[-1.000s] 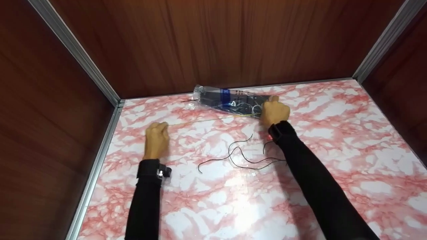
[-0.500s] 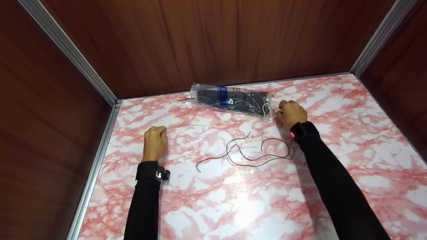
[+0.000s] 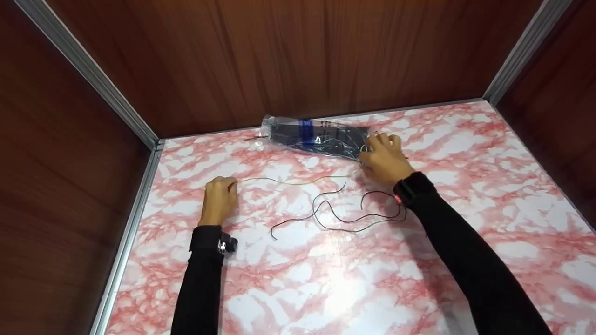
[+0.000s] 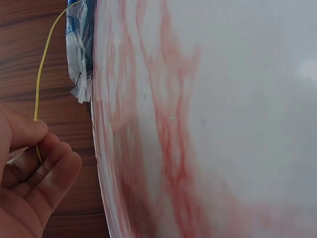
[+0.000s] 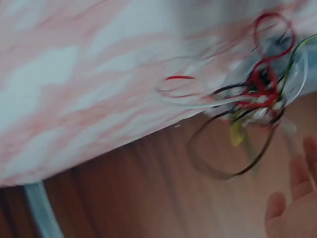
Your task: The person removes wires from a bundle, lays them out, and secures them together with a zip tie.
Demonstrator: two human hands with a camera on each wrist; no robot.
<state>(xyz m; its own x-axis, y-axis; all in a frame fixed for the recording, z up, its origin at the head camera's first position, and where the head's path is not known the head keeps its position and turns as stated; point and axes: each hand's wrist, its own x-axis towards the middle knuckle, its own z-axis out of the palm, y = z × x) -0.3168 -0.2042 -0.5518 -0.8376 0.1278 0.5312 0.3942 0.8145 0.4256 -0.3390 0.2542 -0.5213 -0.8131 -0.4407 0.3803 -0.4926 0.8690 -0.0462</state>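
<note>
My left hand point(image 3: 219, 200) pinches one end of a thin yellow wire point(image 3: 300, 184) between thumb and fingers. In the left wrist view that wire point(image 4: 38, 84) curves up toward a clear plastic bag point(image 4: 77, 54). My right hand point(image 3: 385, 160) is at the right end of the bag point(image 3: 307, 132), which has dark contents and a blue band. In the right wrist view, red wires point(image 5: 270, 94), a white wire point(image 5: 198, 105) and black wires spill from the bag's end. The right fingers point(image 5: 299, 173) are spread apart beside this blurred bundle, with no wire visible between them.
Loose black wire point(image 3: 335, 230) lies in loops on the red-and-white marbled table point(image 3: 279, 288), partly near the right wrist. Brown wood-grain panels point(image 3: 279, 60) with metal edging point(image 3: 84, 60) enclose the back and both sides.
My right hand moved right, off the bag's end, then came back left to it. The yellow wire went from stretched straight to slack and wavy. The left hand has barely moved.
</note>
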